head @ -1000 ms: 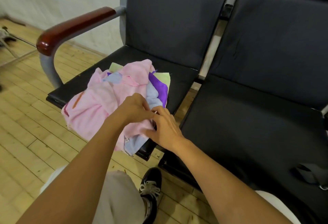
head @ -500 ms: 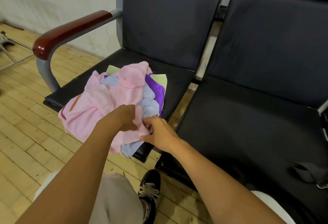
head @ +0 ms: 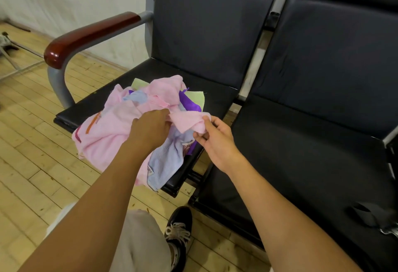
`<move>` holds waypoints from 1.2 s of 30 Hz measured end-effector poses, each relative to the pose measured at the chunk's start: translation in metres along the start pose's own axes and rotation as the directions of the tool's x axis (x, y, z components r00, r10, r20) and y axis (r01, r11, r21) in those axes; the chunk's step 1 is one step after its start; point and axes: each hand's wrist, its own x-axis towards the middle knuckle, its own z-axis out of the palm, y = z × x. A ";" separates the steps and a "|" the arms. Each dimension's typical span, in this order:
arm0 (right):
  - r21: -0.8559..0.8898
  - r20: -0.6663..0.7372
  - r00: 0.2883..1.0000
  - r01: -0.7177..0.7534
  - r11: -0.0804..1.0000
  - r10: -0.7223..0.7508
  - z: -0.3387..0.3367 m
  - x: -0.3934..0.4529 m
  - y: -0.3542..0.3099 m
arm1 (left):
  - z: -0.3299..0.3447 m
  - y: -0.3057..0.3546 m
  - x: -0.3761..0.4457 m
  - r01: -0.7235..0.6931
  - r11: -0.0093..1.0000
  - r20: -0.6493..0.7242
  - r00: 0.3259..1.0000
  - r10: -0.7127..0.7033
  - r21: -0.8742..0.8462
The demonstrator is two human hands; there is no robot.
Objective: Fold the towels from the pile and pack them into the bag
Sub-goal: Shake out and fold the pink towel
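From the head view, the right hand (head: 217, 140) has come away from the pile (head: 137, 127) to the right, pinching a corner of a pink towel (head: 189, 121) it was only digging for a second ago. The left hand (head: 150, 129) grips the same towel where it leaves the heap, fingers curled into the cloth. This looks like the first towel being separated for folding. The pile sits on the left seat (head: 215, 99), its near edge hanging over. The left fingertips are buried in fabric. The dark strap (head: 372, 215) at far right may be the bag; it is cut off.
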 end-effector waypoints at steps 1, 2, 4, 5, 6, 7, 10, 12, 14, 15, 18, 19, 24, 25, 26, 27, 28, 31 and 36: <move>0.006 -0.019 1.000 0.006 1.000 -0.006 -0.003 -0.001 -0.002 | 0.000 0.004 0.001 -0.005 1.000 0.005 1.000 0.005 -0.024; -0.006 -0.051 0.999 0.013 1.000 -0.013 -0.006 -0.002 -0.004 | 0.000 0.010 0.001 -0.014 0.999 0.034 0.999 0.015 -0.040; -0.113 -0.145 0.988 0.026 0.993 -0.043 -0.013 -0.004 -0.008 | 0.000 0.024 -0.001 -0.053 0.993 0.060 0.996 0.060 -0.109; -0.221 -0.184 0.980 0.038 0.975 -0.080 -0.019 -0.007 -0.011 | 0.000 0.034 -0.003 -0.084 0.985 0.033 0.995 0.090 -0.153; -0.335 -0.194 0.973 0.051 0.941 -0.123 -0.024 -0.010 -0.015 | 0.000 0.043 -0.004 -0.119 0.977 0.001 0.993 0.121 -0.179; -0.427 -0.173 0.973 0.066 0.902 -0.153 -0.028 -0.012 -0.017 | -0.001 0.052 -0.006 -0.150 0.970 -0.022 0.989 0.149 -0.193; -0.555 -0.047 0.982 0.127 0.822 -0.183 -0.041 -0.020 -0.022 | 0.001 0.082 -0.013 -0.239 0.928 -0.023 0.970 0.242 -0.286; -0.607 -0.027 0.981 0.138 0.783 -0.194 -0.048 -0.027 -0.030 | 0.003 0.103 -0.018 -0.316 0.879 -0.040 0.945 0.324 -0.358; -0.600 -0.024 0.977 0.154 0.785 -0.210 -0.058 -0.033 -0.039 | 0.007 0.122 -0.023 -0.353 0.849 -0.026 0.927 0.374 -0.393; -0.596 -0.036 0.974 0.158 0.788 -0.222 -0.064 -0.035 -0.043 | 0.009 0.132 -0.024 -0.368 0.833 -0.023 0.919 0.394 -0.412; -0.647 -0.102 0.945 0.175 0.742 -0.311 -0.086 -0.044 -0.058 | 0.017 0.157 -0.022 -0.385 0.796 -0.034 0.907 0.419 -0.466; -0.668 -0.129 0.929 0.176 0.723 -0.345 -0.095 -0.047 -0.062 | 0.020 0.166 -0.020 -0.385 0.779 -0.037 0.905 0.424 -0.495; -0.694 -0.274 0.831 0.178 0.698 -0.484 -0.138 -0.070 -0.088 | 0.036 0.207 -0.022 -0.432 0.642 -0.054 0.852 0.520 -0.633; -0.697 -0.306 0.810 0.167 0.698 -0.500 -0.147 -0.075 -0.093 | 0.040 0.217 -0.025 -0.447 0.608 -0.055 0.832 0.552 -0.656; -0.701 -0.332 0.791 0.158 0.695 -0.515 -0.157 -0.082 -0.097 | 0.045 0.228 -0.028 -0.453 0.585 -0.044 0.814 0.580 -0.673; -0.705 -0.349 0.772 0.157 0.692 -0.531 -0.166 -0.088 -0.101 | 0.050 0.238 -0.032 -0.449 0.570 -0.029 0.801 0.597 -0.688; -0.705 -0.362 0.759 0.157 0.691 -0.541 -0.174 -0.092 -0.104 | 0.054 0.245 -0.035 -0.439 0.557 -0.012 0.792 0.610 -0.705; -0.700 -0.437 0.684 0.149 0.699 -0.584 -0.197 -0.108 -0.111 | 0.064 0.272 -0.048 -0.425 0.482 0.024 0.731 0.682 -0.766; -0.641 -0.594 0.515 0.160 0.750 -0.618 -0.228 -0.130 -0.123 | 0.079 0.304 -0.066 -0.417 0.413 -0.022 0.725 0.688 -0.810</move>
